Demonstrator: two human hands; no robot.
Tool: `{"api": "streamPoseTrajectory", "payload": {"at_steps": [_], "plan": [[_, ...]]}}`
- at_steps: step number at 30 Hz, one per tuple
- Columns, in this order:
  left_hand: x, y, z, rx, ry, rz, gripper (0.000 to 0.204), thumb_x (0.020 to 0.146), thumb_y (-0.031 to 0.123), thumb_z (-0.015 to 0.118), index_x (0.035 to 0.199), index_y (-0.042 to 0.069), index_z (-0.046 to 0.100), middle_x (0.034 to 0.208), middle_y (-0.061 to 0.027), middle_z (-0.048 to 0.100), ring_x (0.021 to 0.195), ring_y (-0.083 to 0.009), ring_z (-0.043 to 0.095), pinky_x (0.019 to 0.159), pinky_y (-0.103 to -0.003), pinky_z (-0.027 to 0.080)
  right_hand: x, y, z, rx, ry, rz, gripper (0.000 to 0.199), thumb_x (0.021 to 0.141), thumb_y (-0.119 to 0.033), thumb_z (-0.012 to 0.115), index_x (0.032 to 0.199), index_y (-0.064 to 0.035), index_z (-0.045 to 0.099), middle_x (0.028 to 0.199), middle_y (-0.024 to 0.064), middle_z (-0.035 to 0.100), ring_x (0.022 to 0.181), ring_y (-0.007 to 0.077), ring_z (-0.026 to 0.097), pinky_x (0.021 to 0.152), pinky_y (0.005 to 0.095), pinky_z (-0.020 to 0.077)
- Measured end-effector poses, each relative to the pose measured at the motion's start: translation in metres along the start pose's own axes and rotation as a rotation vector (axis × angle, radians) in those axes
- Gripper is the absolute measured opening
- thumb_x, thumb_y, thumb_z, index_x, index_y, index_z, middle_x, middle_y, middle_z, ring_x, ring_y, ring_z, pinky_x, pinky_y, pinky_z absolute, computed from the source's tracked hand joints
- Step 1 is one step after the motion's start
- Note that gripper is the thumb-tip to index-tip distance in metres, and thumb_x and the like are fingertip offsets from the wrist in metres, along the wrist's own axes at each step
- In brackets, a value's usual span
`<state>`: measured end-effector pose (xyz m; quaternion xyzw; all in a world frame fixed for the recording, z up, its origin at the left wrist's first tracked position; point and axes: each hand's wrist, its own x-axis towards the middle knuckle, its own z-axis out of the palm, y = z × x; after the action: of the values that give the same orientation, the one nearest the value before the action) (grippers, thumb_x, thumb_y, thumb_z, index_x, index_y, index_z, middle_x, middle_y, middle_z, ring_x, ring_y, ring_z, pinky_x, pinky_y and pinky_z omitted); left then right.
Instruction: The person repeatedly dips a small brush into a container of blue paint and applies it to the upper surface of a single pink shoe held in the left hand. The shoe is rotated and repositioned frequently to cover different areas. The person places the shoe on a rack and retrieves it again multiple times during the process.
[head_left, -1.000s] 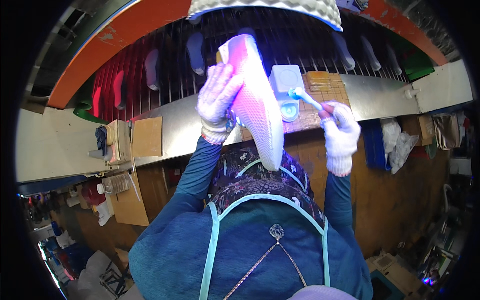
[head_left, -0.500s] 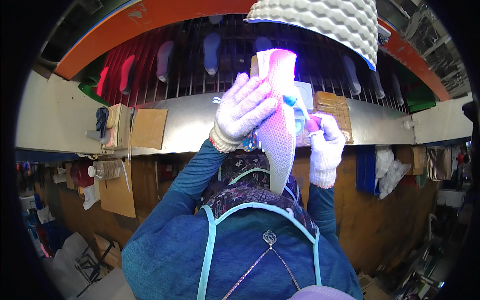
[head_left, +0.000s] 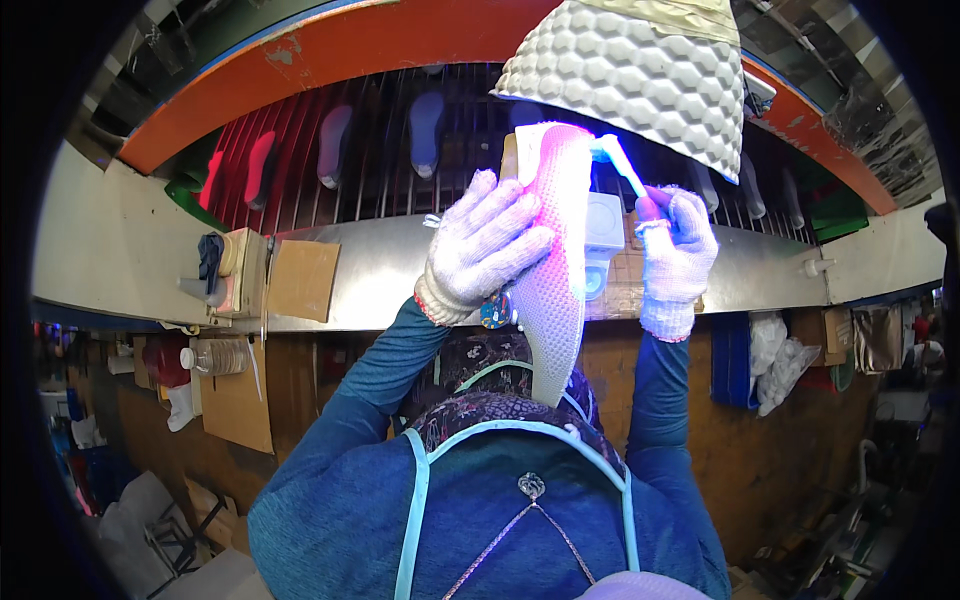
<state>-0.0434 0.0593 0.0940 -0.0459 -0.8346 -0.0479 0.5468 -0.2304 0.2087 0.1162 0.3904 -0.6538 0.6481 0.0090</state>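
Your white honeycomb-textured lamp shade (head_left: 640, 80) casts violet-blue glow on the white knit shoe (head_left: 555, 250); fisheye rim dark, edges bent.

Left hand (head_left: 487, 248) and right hand (head_left: 678, 250) raised, fingers curled.

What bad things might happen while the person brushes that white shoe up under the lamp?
The left gloved hand alone grips the white knit shoe held up in the air, so it might slip and fall. The small blue-handled brush in the right gloved hand works close beside the white honeycomb lampshade and might bump it.
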Motion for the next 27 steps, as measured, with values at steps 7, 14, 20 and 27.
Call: {"api": "streamPoseTrajectory", "payload": {"at_steps": [7, 14, 20, 27], "plan": [[0.01, -0.007, 0.003, 0.014, -0.057, 0.025, 0.031, 0.076, 0.013, 0.072, 0.107, 0.015, 0.072, 0.117, -0.0117, 0.069, 0.119, -0.0315, 0.063, 0.108, -0.053, 0.041, 0.004, 0.005, -0.016, -0.152, -0.096, -0.107, 0.018, 0.077, 0.004, 0.075, 0.094, 0.0008, 0.073, 0.097, 0.0063, 0.062, 0.084, 0.0144, 0.06, 0.068, 0.026, 0.0501], [0.021, -0.019, 0.008, 0.024, -0.088, 0.059, 0.031, 0.077, 0.014, 0.07, 0.107, 0.016, 0.071, 0.118, -0.0118, 0.069, 0.118, -0.0324, 0.063, 0.106, -0.053, 0.043, 0.011, -0.003, -0.025, -0.26, -0.128, -0.264, 0.014, 0.072, 0.0, 0.078, 0.085, -0.0018, 0.072, 0.086, 0.0078, 0.065, 0.076, 0.0188, 0.063, 0.065, 0.03, 0.0488], [0.031, -0.03, 0.008, 0.039, -0.088, 0.113, 0.033, 0.076, 0.016, 0.071, 0.109, 0.015, 0.071, 0.117, -0.0127, 0.069, 0.117, -0.034, 0.064, 0.105, -0.054, 0.044, 0.017, -0.015, -0.035, -0.391, -0.215, -0.3, 0.016, 0.071, 0.0, 0.077, 0.087, -0.002, 0.073, 0.09, 0.0082, 0.066, 0.085, 0.0231, 0.063, 0.076, 0.0333, 0.0493], [0.041, -0.042, 0.008, 0.072, -0.071, 0.143, 0.034, 0.074, 0.016, 0.071, 0.109, 0.015, 0.072, 0.116, -0.0132, 0.069, 0.113, -0.0352, 0.065, 0.1, -0.053, 0.047, 0.025, -0.017, -0.038, -0.447, -0.268, -0.351, 0.013, 0.071, -0.009, 0.079, 0.082, -0.0065, 0.073, 0.089, 0.0043, 0.066, 0.084, 0.0225, 0.062, 0.076, 0.0339, 0.0448]]}}
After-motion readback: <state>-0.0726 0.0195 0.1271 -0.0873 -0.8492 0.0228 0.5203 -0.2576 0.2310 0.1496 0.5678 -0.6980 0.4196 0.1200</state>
